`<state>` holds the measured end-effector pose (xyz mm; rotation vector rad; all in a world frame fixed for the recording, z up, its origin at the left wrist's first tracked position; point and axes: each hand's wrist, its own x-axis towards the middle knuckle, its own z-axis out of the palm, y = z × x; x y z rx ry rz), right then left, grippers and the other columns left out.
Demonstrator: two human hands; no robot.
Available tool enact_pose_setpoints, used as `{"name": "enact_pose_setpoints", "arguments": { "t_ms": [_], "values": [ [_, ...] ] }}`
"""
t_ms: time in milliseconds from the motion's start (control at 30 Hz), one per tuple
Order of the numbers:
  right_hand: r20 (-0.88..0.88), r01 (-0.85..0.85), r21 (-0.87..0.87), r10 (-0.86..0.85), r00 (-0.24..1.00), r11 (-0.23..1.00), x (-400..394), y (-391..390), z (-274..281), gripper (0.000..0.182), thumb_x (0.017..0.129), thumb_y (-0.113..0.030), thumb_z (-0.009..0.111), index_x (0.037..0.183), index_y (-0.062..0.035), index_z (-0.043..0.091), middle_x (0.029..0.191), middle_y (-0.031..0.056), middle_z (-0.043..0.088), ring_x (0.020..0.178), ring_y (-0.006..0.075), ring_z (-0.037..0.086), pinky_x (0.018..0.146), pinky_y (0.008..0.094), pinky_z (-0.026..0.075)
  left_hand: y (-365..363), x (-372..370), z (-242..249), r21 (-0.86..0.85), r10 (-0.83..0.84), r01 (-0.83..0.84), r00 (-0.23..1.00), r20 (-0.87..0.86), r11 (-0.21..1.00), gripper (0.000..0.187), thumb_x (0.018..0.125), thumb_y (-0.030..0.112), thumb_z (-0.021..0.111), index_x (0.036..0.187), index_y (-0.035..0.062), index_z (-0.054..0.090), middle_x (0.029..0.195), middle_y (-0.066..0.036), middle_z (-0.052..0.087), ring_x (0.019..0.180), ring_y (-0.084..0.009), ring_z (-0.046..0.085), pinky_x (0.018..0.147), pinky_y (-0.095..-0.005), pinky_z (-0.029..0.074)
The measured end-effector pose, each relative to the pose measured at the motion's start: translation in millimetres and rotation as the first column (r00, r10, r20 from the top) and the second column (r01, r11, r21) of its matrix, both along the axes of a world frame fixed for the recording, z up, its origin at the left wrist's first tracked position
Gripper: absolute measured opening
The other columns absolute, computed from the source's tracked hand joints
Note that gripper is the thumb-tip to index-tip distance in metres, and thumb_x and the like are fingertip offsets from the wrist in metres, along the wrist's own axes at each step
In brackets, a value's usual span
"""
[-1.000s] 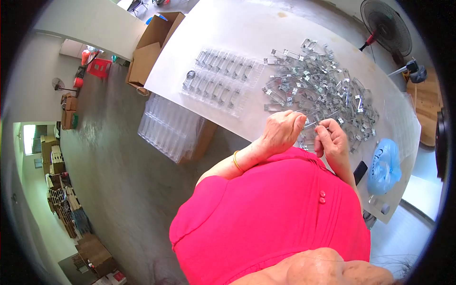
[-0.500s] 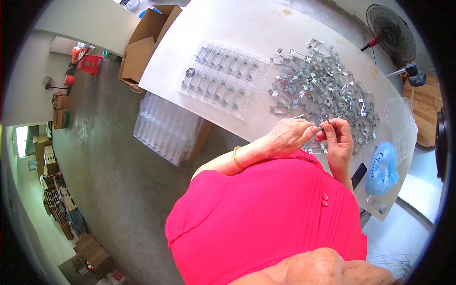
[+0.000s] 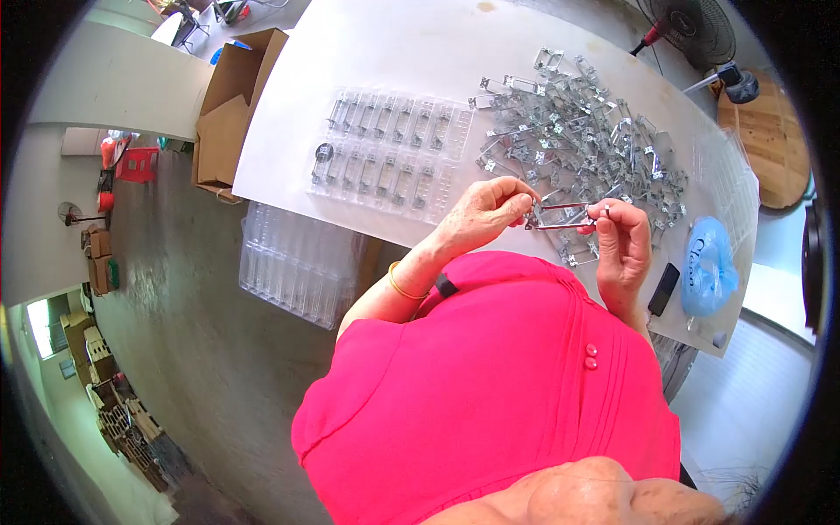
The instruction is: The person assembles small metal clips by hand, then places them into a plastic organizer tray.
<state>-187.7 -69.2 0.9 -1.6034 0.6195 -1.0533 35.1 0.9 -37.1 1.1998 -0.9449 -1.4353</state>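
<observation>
Between my two hands, just in front of my chest, is a small metal bracket (image 3: 562,216) with two long thin rods and end plates. My left hand (image 3: 486,213) pinches its left end. My right hand (image 3: 621,241) grips the right end between thumb and fingers. Beyond the hands spreads a heap of similar metal brackets (image 3: 582,131). To the left lies a clear plastic tray (image 3: 453,140) with brackets set in two rows of slots. A round dark object (image 3: 324,153) rests at that tray's left side.
A blue plastic bag (image 3: 707,262) and a black phone (image 3: 664,289) lie right of my right hand. Stacked clear trays (image 3: 293,271) stand below the table's left edge, near an open cardboard box (image 3: 229,122). A fan (image 3: 691,31) stands beyond the far right edge.
My hands were close together and have moved apart, with the bracket now stretched in plain sight between them. The camera view has shifted slightly.
</observation>
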Motion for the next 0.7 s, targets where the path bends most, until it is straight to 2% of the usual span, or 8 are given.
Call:
{"name": "enact_pose_setpoints", "arguments": {
  "t_ms": [133,200,300,533,600,700],
  "values": [
    [-0.017,0.003,-0.014,-0.003,1.000,1.000,3,2,1,0.011,0.100,0.002,0.055,0.111,0.0004,0.053,0.112,0.0134,0.060,0.093,0.0135,0.062,0.080,0.0283,0.056,3,6,9,-0.021,-0.001,0.002,0.999,0.054,1.000,0.029,0.101,0.025,0.062,0.111,-0.0013,0.067,0.084,0.000,0.062,0.078,-0.0069,0.056,0.073,-0.0245,0.048],
    [-0.034,-0.024,-0.027,0.023,0.999,0.999,4,3,1,0.011,0.100,0.003,0.056,0.111,0.0004,0.054,0.112,0.0131,0.060,0.093,0.0129,0.062,0.080,0.0282,0.056,4,11,12,0.042,-0.015,0.019,0.994,-0.105,0.999,0.027,0.099,0.024,0.065,0.108,-0.0021,0.066,0.083,-0.002,0.064,0.074,-0.0081,0.058,0.069,-0.0244,0.049],
    [-0.058,-0.074,-0.024,0.073,0.996,0.997,6,5,3,0.012,0.099,0.003,0.057,0.110,0.0005,0.054,0.111,0.0130,0.060,0.093,0.0125,0.062,0.079,0.0273,0.056,8,15,12,0.084,-0.061,0.078,0.980,-0.191,0.993,0.023,0.098,0.020,0.066,0.106,-0.0021,0.065,0.082,-0.005,0.066,0.071,-0.0103,0.062,0.067,-0.0250,0.051],
    [-0.138,-0.192,-0.014,0.189,0.972,0.981,-1,2,-1,0.011,0.097,0.003,0.060,0.107,0.0008,0.056,0.110,0.0122,0.061,0.089,0.0118,0.062,0.078,0.0259,0.054,28,8,-6,0.112,-0.085,0.127,0.944,-0.319,0.985,0.017,0.097,0.012,0.066,0.107,-0.0016,0.063,0.088,-0.011,0.071,0.073,-0.0137,0.068,0.067,-0.0265,0.054],
    [-0.130,-0.223,0.028,0.225,0.966,0.974,-3,-1,-3,0.010,0.098,0.003,0.059,0.107,0.0010,0.056,0.111,0.0115,0.061,0.089,0.0112,0.062,0.078,0.0259,0.054,35,3,-13,0.082,-0.105,0.152,0.904,-0.415,0.985,0.015,0.097,0.011,0.066,0.106,-0.0008,0.063,0.089,-0.012,0.072,0.073,-0.0142,0.068,0.067,-0.0269,0.055],
    [-0.152,-0.278,0.079,0.287,0.946,0.957,-7,-6,-6,0.010,0.098,0.002,0.059,0.108,0.0007,0.056,0.113,0.0111,0.061,0.089,0.0105,0.062,0.078,0.0258,0.054,42,-6,-15,0.067,-0.089,0.124,0.919,-0.384,0.990,0.014,0.096,0.012,0.068,0.102,0.0000,0.065,0.089,-0.012,0.073,0.074,-0.0154,0.070,0.069,-0.0278,0.056]
  ]
}}
